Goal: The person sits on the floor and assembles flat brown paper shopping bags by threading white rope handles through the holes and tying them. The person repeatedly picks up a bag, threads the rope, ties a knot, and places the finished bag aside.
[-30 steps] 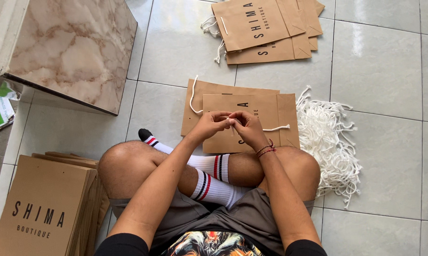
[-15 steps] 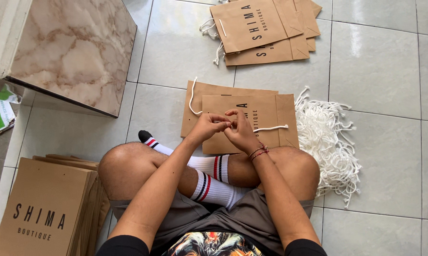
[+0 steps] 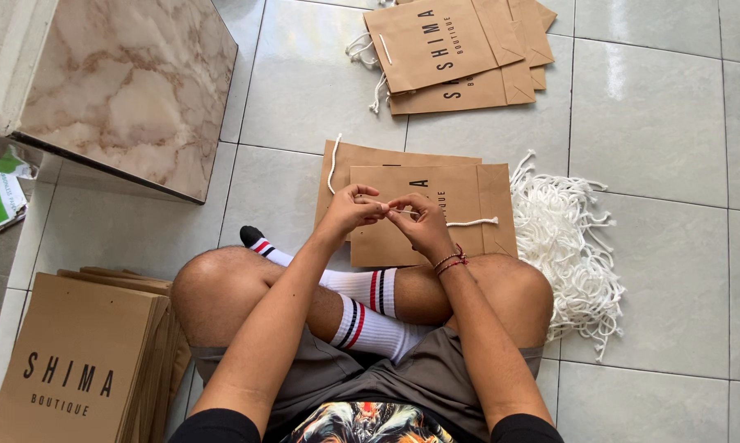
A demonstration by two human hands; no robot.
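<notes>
I sit cross-legged on a tiled floor. A flat brown paper bag lies in front of my knees, on top of another brown bag. My left hand and my right hand meet over the upper bag, both pinching a thin white cord stretched between the fingers. The cord's free end trails right across the bag. A second cord end curves up off the lower bag's left corner.
A heap of white cords lies to the right of the bags. A pile of brown bags with cord handles sits further away. A stack of flat bags stands at my left. A marble-topped block is at upper left.
My hands have drawn slightly apart, stretching a short length of cord between them. The bags have not moved.
</notes>
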